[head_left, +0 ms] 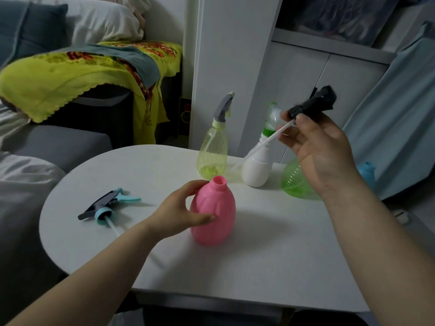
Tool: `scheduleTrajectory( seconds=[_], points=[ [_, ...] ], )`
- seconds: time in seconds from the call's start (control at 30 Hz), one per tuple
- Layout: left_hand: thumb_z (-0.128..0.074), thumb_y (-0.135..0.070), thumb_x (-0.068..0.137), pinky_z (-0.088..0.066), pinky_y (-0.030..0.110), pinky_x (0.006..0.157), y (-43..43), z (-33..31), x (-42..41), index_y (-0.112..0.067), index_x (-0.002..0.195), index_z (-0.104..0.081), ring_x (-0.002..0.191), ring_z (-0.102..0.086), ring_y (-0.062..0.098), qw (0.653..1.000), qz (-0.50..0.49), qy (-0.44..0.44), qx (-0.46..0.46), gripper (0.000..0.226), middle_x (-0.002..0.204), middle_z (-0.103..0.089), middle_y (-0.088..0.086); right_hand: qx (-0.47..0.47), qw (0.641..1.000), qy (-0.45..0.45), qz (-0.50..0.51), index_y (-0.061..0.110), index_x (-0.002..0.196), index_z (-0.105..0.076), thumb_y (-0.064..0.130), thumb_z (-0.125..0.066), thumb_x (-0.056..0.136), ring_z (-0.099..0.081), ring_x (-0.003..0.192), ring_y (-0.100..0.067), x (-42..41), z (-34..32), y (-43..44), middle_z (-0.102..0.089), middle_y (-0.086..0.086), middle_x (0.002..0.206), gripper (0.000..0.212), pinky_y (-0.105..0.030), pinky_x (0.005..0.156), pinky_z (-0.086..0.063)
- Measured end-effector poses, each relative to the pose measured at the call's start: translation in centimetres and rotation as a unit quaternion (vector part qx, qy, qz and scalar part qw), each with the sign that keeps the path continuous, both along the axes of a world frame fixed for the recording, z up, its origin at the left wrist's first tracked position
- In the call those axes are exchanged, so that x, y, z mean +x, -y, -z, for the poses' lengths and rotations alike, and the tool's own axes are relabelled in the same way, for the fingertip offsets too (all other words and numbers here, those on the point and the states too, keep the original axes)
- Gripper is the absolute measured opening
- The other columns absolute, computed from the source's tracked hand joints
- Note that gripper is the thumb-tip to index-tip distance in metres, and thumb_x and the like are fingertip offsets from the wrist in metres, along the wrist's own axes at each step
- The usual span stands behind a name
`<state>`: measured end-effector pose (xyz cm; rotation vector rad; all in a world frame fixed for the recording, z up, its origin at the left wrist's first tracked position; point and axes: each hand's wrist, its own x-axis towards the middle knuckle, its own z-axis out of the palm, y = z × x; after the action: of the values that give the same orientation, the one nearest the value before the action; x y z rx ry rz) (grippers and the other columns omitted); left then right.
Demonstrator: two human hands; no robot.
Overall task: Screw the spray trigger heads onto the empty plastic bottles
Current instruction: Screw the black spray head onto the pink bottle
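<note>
At table centre, pink btl (213,212) stands upright, neck open, no head on it. L hand (181,212) comes in from 9 o'clock and grasps it: thumb curled across the front of the belly, fingers wrapped round the shoulder just below the neck. Fingertips go behind the btl, can't see them.

Up at 1 o'clock from the pink btl, well above the table (259,267), R hand (322,154) holds a black trigger head (310,103) in the air. Thumb & forefinger pinch it at the collar end, other fingers loosely spread below. Head is blurred, nozzle detail unreadable. Its pale dip tube (270,137) slants down toward 8 o'clock, crossing in front of the white btl (257,165).

White btl sits at 12-1 o'clock on the far rim w/ a green-collared head on; the top of that head is partly covered by R fingers, hazy. Beside it at 12, yellow-green btl (213,151), grey head fitted, see-through.

At 2 o'clock, green ribbed btl (294,182), mostly hidden behind R wrist; top not visible. Past it a blue thing (367,170) peeks out, can't tell what.

At 9 o'clock, teal-grey trigger head (108,204) lies on its side on the table; its tube is faint on white, end lost under L forearm.

Far 10 o'clock, yellow blanket (70,74) drapes over furniture.
</note>
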<state>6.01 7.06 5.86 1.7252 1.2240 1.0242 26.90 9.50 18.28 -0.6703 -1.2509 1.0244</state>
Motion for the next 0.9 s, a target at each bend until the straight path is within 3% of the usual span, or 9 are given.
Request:
scheduleTrajectory(
  seconds=[0.13, 0.3, 0.47, 0.57, 0.63, 0.83, 0.9],
  points=[
    [-0.075, -0.015, 0.065, -0.036, 0.011, 0.081, 0.0, 0.3, 0.1, -0.044, 0.103, -0.038, 0.104, -0.045, 0.006, 1.0, 0.001, 0.0, 0.002, 0.061, 0.101, -0.047, -0.024, 0.001, 0.998, 0.051, -0.02, 0.019, 0.08, -0.059, 0.005, -0.05, 0.084, -0.064, 0.066, -0.007, -1.3, 0.4, -0.3, -0.071, 0.01, 0.071, 0.017, -0.02, 0.066, -0.052],
    [-0.075, -0.014, 0.065, -0.037, 0.015, 0.083, -0.1, 0.6, 0.0, -0.039, 0.107, -0.04, 0.105, -0.047, 0.008, 1.0, -0.004, 0.011, -0.001, 0.06, 0.104, -0.049, -0.019, -0.019, 0.987, 0.154, -0.039, 0.023, 0.077, -0.06, 0.001, -0.059, 0.078, -0.063, 0.063, -0.001, -3.3, 3.0, -0.5, -0.068, 0.012, 0.068, 0.021, -0.015, 0.062, -0.052],
    [-0.074, -0.013, 0.067, -0.039, 0.025, 0.093, -0.2, 1.5, -0.3, -0.023, 0.121, -0.045, 0.11, -0.051, 0.013, 1.0, 0.002, -0.022, -0.018, 0.062, 0.115, -0.054, -0.005, -0.058, 0.959, 0.258, -0.102, 0.031, 0.083, -0.058, 0.003, -0.062, 0.076, -0.06, 0.089, -0.006, -4.7, 6.7, -0.6, -0.064, 0.012, 0.089, 0.029, -0.016, 0.083, -0.048],
    [-0.07, -0.012, 0.071, -0.037, 0.022, 0.093, 0.3, 3.0, -0.8, -0.016, 0.123, -0.045, 0.113, -0.05, 0.013, 0.998, -0.004, -0.053, -0.044, 0.059, 0.121, -0.052, -0.003, -0.072, 0.961, 0.246, -0.104, 0.035, 0.09, -0.057, 0.004, -0.062, 0.076, -0.058, 0.094, -0.003, -4.3, 7.8, -0.8, -0.063, 0.013, 0.096, 0.034, -0.017, 0.086, -0.047],
    [-0.074, -0.016, 0.068, -0.036, 0.022, 0.095, 0.5, 3.7, -0.7, -0.018, 0.129, -0.037, 0.115, -0.044, 0.008, 0.998, -0.012, -0.033, -0.061, 0.072, 0.127, -0.044, -0.007, -0.074, 0.963, 0.237, -0.105, 0.034, 0.091, -0.058, 0.005, -0.063, 0.076, -0.059, 0.095, -0.003, -4.0, 8.1, -1.0, -0.063, 0.013, 0.098, 0.033, -0.017, 0.087, -0.047],
    [-0.077, -0.025, 0.063, -0.035, 0.023, 0.091, -0.1, 2.5, 1.4, -0.026, 0.132, -0.031, 0.112, -0.041, 0.007, 0.999, -0.026, 0.01, -0.015, 0.083, 0.124, -0.042, -0.011, -0.084, 0.971, 0.197, -0.104, 0.03, 0.094, -0.056, 0.01, -0.062, 0.077, -0.059, 0.099, -0.004, -3.8, 8.9, -0.9, -0.063, 0.009, 0.101, 0.027, -0.014, 0.083, -0.049],
    [-0.077, -0.025, 0.062, -0.037, 0.018, 0.089, -0.5, 2.1, 2.1, -0.026, 0.131, -0.031, 0.112, -0.041, 0.006, 0.999, -0.031, 0.017, -0.003, 0.083, 0.123, -0.042, -0.011, -0.086, 0.972, 0.19, -0.107, 0.029, 0.095, -0.055, 0.01, -0.061, 0.078, -0.059, 0.1, -0.005, -3.7, 9.1, -0.9, -0.063, 0.008, 0.103, 0.026, -0.015, 0.085, -0.049]
  ],
)
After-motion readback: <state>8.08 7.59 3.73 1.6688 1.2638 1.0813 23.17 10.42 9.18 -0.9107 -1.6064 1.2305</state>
